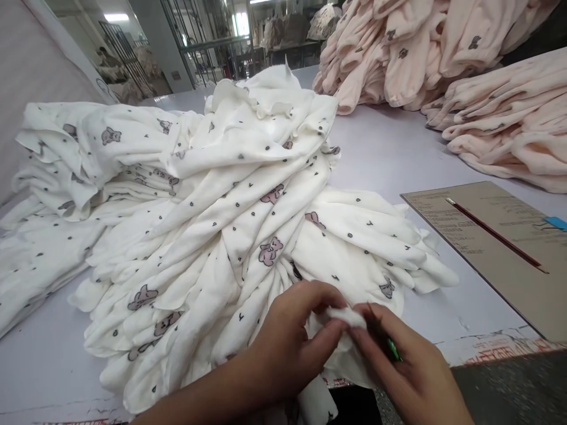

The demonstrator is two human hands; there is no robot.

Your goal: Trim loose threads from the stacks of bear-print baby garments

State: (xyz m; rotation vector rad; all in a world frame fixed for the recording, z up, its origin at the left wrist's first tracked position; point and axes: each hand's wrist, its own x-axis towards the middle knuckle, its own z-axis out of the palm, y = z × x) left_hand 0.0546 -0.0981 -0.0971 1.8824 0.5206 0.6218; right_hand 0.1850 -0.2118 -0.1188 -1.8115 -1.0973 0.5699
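Observation:
White fleece fabric pieces (199, 236) printed with bears and small dark marks lie in a loose heap before me. At the near edge of the heap, my left hand (301, 336) is closed, pinching a bunched edge of the white fabric (348, 317) between thumb and fingers. The same edge is pinched from the right by the thumb and forefinger of my right hand (398, 354). Inside my right hand sits a small dark tool with a green part (393, 349); fingers hide most of it, so its kind is unclear.
Folded white fabric (66, 159) lies at the left. Pink garments (407, 53) are piled at the back right, with another pink stack (509, 118) nearer. A brown clipboard (469, 230) carries a dark red pencil (496, 235) and a blue clip (555, 223). The tabletop (372, 147) is pale.

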